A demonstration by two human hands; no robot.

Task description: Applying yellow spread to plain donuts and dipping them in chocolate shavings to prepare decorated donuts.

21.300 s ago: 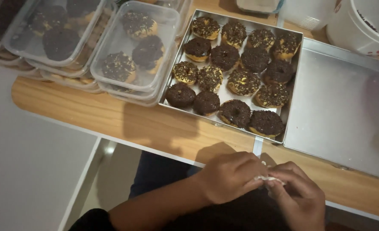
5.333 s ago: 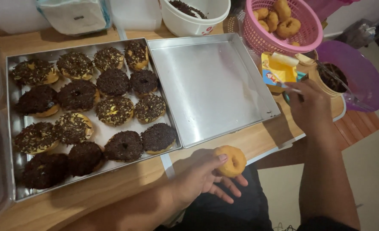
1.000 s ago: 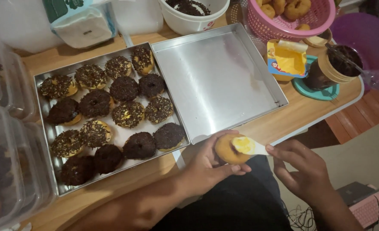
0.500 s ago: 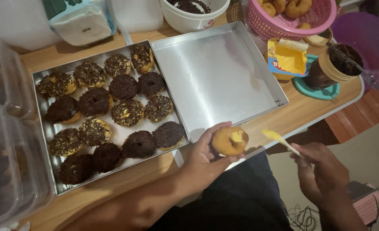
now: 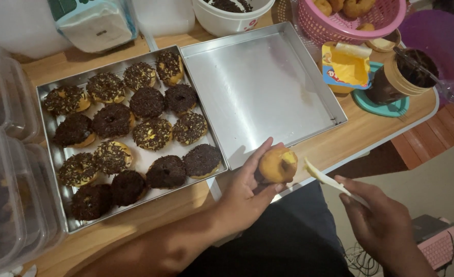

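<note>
Two hands: we work at the near table edge.
Containers [image 5: 6,195]: clear plastic, stacked far left.
Left tray [image 5: 50,92]: we see many chocolate-topped donuts [image 5: 152,133] in rows.
Right tray [image 5: 258,87]: bare metal.
Left hand [image 5: 245,192]: fingers closed around a plain donut [image 5: 277,165], tilted toward the spreader for coating.
Right hand [image 5: 378,223]: pinches a pale spreader [image 5: 324,177], tip just beside the donut.
Spread tub [image 5: 346,66]: yellow, open, far right.

Home kitchen: wooden counter [image 5: 370,128] w/ donut tray [image 5: 50,92], tubs [image 5: 12,205].
</note>
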